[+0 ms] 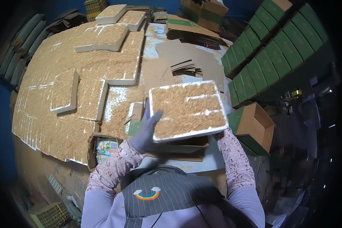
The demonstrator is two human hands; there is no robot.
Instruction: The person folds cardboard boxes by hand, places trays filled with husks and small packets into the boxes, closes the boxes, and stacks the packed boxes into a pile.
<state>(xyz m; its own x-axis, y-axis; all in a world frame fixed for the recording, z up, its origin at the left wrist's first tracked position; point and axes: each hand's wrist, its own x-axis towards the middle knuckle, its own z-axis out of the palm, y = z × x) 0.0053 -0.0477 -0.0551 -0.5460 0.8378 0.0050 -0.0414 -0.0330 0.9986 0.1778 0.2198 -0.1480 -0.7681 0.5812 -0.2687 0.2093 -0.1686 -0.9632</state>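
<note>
A white foam tray (198, 133) spread with tan, husk-like grains (171, 99) is held up in front of me, slightly tilted. My left hand (144, 131), in a purple-grey glove, grips its left side with the thumb over the rim. My right hand (223, 132) supports the lower right corner and is mostly hidden beneath it. Under the tray, part of a cardboard box (185, 155) shows on the white tabletop (213, 161). To the left of my left wrist, a small open carton (91, 154) holds printed packets (106, 146).
Grain-covered foam trays (54, 136) fill the left side, some stacked higher (111, 37). Flat cardboard sheets (193, 57) lie beyond the held tray. Green boxes (270, 57) are stacked at right, near an open green carton (255, 128). Folded cartons (192, 31) stand at the back.
</note>
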